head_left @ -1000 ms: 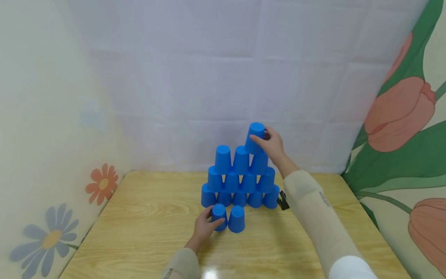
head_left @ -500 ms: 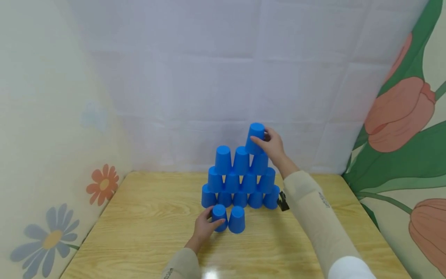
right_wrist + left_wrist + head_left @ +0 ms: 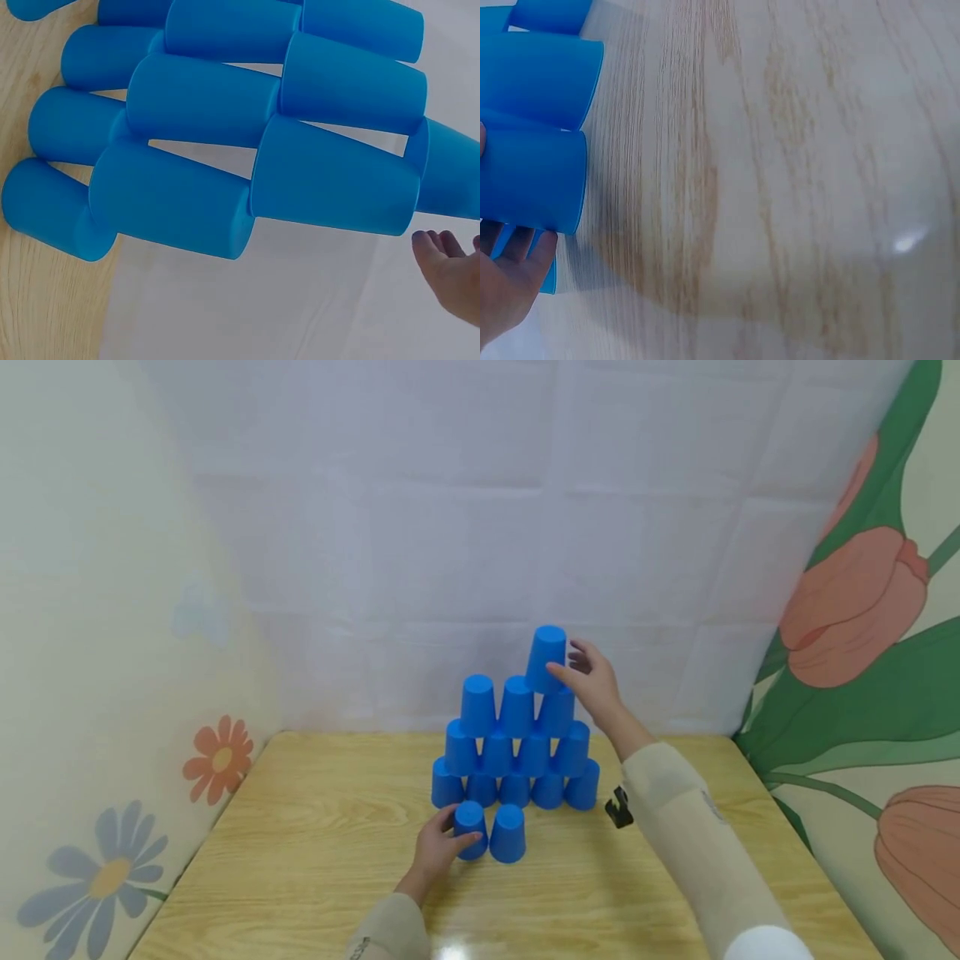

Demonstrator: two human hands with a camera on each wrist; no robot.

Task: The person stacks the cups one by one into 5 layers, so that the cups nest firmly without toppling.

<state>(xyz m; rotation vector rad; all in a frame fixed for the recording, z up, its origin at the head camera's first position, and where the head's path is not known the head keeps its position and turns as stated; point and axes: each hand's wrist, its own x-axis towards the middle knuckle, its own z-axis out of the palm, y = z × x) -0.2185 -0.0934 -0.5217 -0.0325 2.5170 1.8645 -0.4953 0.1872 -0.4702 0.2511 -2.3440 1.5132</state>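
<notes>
Upside-down blue plastic cups stand stacked as a pyramid. A single cup sits on the right side of its three-cup tier. My right hand is just right of that single cup, thumb and fingers spread; the right wrist view shows a gap between the fingertips and the cup. In front of the pyramid, two more upturned cups stand on the table. My left hand holds the left one, thumb in front and fingers behind. The other cup is close to its right.
The wooden table extends on both sides of the cups. Behind it hangs a white cloth. Flower-patterned walls flank it, with tulips on the right. A small black piece shows beside the right sleeve.
My right hand has let go of the top cup and moved slightly right, its fingers spreading. The cup stays on the tier. My left hand has kept its hold on the front cup.
</notes>
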